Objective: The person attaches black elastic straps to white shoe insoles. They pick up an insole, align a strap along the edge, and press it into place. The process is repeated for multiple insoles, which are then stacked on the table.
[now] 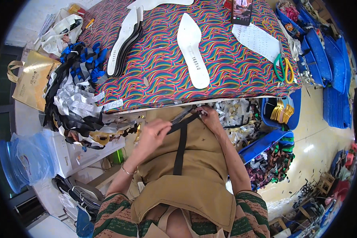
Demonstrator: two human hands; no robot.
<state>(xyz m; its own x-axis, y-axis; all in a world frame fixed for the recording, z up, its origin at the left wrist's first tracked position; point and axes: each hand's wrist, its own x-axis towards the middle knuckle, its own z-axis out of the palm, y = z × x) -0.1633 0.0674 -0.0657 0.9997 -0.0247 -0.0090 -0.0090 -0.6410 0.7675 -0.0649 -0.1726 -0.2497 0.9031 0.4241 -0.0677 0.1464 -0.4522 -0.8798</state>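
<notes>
My left hand (154,135) pinches one end of a black strip (179,125), held across my lap over the brown apron (158,162). At the other end, just under the table's front edge, the fingers of my right hand (210,118) are closed on the same strip. A dark band (181,152) runs down the apron below it. On the table, beyond my hands, lies a white sole-shaped piece (191,51). Left of that is a stack of similar pieces (125,43) with white on top and black beneath.
Patterned cloth covers the table (158,71). Scissors (283,67), a white sheet (256,41) and a phone (242,12) lie at its right. Black, blue and silver strips (73,95) heap at the left. A blue basket (294,115) holds gold strips; blue trays (333,59) stand beyond.
</notes>
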